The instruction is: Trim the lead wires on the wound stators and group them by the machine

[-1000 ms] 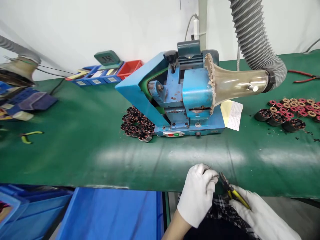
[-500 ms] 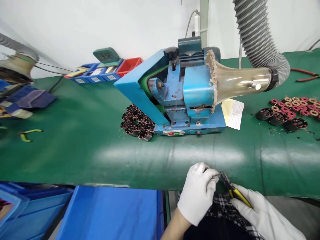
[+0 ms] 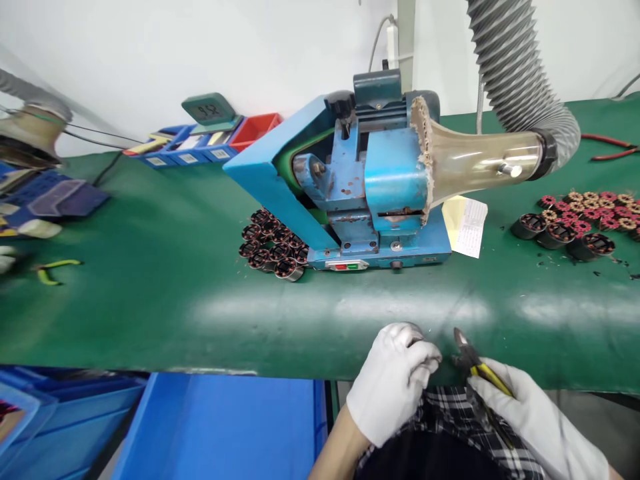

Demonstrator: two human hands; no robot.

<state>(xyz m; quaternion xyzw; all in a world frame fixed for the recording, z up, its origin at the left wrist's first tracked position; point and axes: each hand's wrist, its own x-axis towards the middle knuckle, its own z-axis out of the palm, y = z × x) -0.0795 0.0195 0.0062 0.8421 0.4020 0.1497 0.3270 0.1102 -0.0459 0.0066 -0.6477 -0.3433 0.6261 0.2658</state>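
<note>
left hand: white glove, fingers curled shut, forearm bare | right hand: white glove, clenched, low beside left, apart

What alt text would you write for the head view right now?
Two white-gloved hands work at the near edge of a green bench: the left hand pinches a small, hidden part, the right hand holds yellow-handled cutters beside it. Behind stand a blue machine with a grey hose and clusters of wound stators.
</note>
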